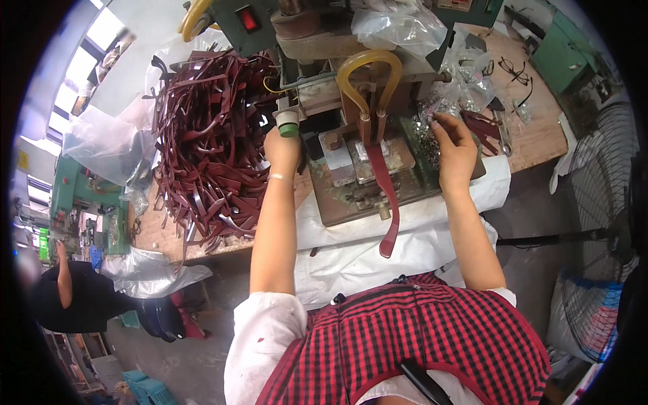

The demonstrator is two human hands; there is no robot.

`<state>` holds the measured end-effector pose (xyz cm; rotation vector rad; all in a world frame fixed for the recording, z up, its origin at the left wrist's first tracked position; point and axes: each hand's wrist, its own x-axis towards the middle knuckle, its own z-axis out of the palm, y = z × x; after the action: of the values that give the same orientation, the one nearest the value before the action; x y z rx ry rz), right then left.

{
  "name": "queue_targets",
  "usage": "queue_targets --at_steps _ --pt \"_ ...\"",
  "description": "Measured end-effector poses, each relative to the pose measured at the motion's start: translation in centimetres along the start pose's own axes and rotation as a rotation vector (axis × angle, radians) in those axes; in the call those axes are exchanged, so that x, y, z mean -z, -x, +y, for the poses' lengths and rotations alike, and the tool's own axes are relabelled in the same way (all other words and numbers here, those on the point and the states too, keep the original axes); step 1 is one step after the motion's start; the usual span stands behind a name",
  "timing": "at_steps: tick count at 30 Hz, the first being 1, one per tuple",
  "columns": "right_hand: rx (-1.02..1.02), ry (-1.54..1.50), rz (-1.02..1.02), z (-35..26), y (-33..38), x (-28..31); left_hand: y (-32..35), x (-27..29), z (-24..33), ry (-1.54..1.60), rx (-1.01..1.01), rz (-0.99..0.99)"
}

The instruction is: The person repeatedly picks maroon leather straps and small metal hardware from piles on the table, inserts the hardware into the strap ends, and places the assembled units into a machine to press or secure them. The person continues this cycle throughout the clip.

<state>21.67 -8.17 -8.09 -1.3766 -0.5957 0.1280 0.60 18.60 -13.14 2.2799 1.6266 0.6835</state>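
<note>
A dark red eyeglass temple (383, 177) lies in the press (337, 196), below two metal electrodes. Its rounded tip hangs past the front edge of the base. My left hand (282, 150) is by the green push button (288, 129) at the machine's left side, its fingers mostly hidden behind the button housing. On the right, my right hand (456, 150) is at a heap of small shiny metal pieces (426, 143). Its thumb and forefinger are pinched together; whatever they hold is too small to make out.
A big pile of dark red temples (212, 148) covers the table to the left. Spectacles (515, 71), pliers (503, 132) and plastic bags (466, 84) lie to the right. A yellow hose (370, 57) loops above the press. A black fan (597, 229) stands at right; another person (81, 297) is far left.
</note>
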Motion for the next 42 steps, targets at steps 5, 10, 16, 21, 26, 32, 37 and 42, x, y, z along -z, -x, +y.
queue_targets --at_steps 5,10,16,21,26,32,37,42 --pt "0.066 0.266 0.032 -0.9 1.6 3.5 -0.2 1.8 1.5 0.013 0.051 -0.041" --pt "-0.034 0.162 0.11 -1.9 4.5 7.1 5.8 8.5 0.2 0.425 -0.154 0.167" --pt "0.281 0.265 -0.346 -9.3 3.1 0.7 8.9 11.7 -0.9 1.254 0.078 -0.336" --pt "-0.024 -0.082 -0.315 -7.4 3.4 -5.0 11.6 10.0 -1.6 1.081 0.182 -0.185" --pt "-0.101 -0.227 -0.253 -7.8 4.0 -5.1 12.8 11.1 0.2 0.986 0.161 0.025" --pt "-0.253 -0.346 -0.336 -11.0 4.3 -5.7 14.8 16.7 7.7 1.019 -0.403 0.357" --pt "-0.079 -0.149 -0.499 -12.1 5.2 -2.8 16.3 15.8 10.6 0.426 -1.096 0.274" --pt "0.354 0.908 -0.196 -2.6 0.2 2.4 15.4 13.1 12.1 0.424 -1.227 0.299"
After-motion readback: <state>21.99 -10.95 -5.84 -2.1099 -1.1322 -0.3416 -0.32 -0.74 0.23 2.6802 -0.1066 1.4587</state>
